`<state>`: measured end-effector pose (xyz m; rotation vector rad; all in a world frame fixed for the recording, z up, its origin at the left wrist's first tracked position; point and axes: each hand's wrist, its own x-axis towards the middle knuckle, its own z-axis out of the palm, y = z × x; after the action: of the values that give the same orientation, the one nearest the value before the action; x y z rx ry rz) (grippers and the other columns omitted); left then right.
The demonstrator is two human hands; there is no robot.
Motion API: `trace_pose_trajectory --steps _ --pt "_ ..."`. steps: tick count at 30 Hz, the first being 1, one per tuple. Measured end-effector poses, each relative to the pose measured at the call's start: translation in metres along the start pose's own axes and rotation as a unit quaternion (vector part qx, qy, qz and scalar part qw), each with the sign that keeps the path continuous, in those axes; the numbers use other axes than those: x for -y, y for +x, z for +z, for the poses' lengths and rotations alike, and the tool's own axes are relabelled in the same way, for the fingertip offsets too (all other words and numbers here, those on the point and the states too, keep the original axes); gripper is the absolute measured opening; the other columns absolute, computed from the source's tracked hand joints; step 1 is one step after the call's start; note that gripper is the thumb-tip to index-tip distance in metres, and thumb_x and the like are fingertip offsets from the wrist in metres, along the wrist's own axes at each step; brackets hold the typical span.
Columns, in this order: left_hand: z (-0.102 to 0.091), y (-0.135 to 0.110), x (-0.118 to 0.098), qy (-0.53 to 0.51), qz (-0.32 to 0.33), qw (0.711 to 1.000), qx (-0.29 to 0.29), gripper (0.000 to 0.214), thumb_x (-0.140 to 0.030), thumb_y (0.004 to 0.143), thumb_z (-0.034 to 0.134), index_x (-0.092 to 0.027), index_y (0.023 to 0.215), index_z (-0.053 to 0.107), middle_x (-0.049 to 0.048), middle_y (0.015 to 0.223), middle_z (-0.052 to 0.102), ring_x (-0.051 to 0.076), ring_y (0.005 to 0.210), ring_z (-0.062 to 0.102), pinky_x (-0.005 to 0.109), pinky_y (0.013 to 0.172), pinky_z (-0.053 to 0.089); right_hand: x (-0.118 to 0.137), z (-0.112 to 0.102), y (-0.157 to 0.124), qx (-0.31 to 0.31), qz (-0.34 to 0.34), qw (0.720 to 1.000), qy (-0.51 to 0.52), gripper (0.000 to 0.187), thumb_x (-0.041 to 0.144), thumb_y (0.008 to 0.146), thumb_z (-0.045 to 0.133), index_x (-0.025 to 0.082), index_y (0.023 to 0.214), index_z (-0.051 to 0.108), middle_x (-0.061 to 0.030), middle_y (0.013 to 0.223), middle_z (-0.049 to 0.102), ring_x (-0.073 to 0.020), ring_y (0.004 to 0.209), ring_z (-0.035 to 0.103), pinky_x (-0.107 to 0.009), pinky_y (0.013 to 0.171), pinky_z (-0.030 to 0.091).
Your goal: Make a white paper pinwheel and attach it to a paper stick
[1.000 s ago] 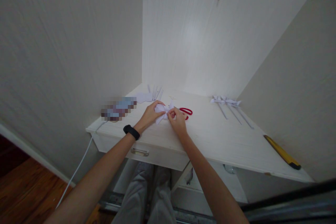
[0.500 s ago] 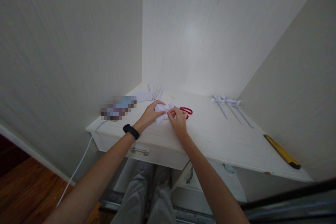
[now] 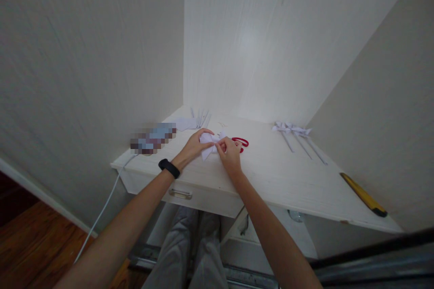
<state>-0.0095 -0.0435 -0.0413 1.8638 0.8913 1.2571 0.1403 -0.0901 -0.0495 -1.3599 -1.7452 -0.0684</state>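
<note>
Both my hands meet over a white desk (image 3: 271, 176) on a small piece of folded white paper (image 3: 207, 146). My left hand (image 3: 194, 144), with a black band on its wrist, curls round the paper's left side. Fingers of my right hand (image 3: 230, 152) pinch the paper at its middle. Red-handled scissors (image 3: 241, 142) lie just behind my right hand, partly hidden by it.
Finished white paper pieces with long stems (image 3: 298, 137) lie at the back right. More white paper strips (image 3: 198, 119) sit at the back left by the wall. A yellow utility knife (image 3: 364, 195) rests at the desk's right edge. A white cable (image 3: 101, 212) hangs off the left.
None of note: both hands stay on the folded paper with only tiny finger shifts, and the view drifts slightly.
</note>
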Motion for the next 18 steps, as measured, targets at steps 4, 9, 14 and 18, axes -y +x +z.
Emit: trace_pose_trajectory --steps 4,9,14,18 --pt "0.0007 0.0015 0.0025 -0.023 -0.002 1.000 0.008 0.037 -0.026 0.063 0.069 -0.016 0.098 0.058 0.0012 0.086 0.058 0.013 0.073 0.051 0.022 0.065 0.038 -0.0014 0.0010 0.0000 0.001 0.000 1.000 -0.002 0.016 0.030 0.086 0.048 0.018 0.076 0.052 0.0032 0.063 0.057 -0.0120 0.063 0.049 -0.033 0.084 0.026" --pt "0.0012 0.0017 0.0044 -0.029 -0.004 1.000 0.007 0.039 -0.027 0.063 0.070 -0.017 0.098 0.059 0.0007 0.082 0.058 0.013 0.071 0.051 0.023 0.066 0.039 -0.0021 0.0009 0.0000 -0.003 -0.007 1.000 0.000 0.014 0.029 0.084 0.050 0.018 0.076 0.052 0.0042 0.063 0.056 -0.0111 0.062 0.049 -0.032 0.083 0.026" --pt "0.0010 0.0007 0.0028 -0.036 0.001 0.999 0.014 0.042 -0.032 0.062 0.072 -0.017 0.099 0.059 0.0007 0.082 0.058 0.014 0.073 0.052 0.024 0.068 0.039 -0.0020 0.0006 -0.0001 -0.005 -0.007 1.000 -0.003 0.013 0.028 0.084 0.049 0.017 0.077 0.052 0.0041 0.063 0.056 -0.0111 0.062 0.049 -0.031 0.083 0.026" --pt "0.0006 0.0015 0.0044 -0.026 0.017 0.999 0.019 0.042 -0.031 0.063 0.071 -0.017 0.100 0.058 0.0021 0.090 0.058 0.014 0.079 0.052 0.024 0.072 0.039 -0.0018 0.0005 0.0000 -0.003 0.001 1.000 0.000 0.013 0.029 0.084 0.051 0.017 0.077 0.052 0.0039 0.063 0.057 -0.0118 0.063 0.050 -0.032 0.082 0.026"
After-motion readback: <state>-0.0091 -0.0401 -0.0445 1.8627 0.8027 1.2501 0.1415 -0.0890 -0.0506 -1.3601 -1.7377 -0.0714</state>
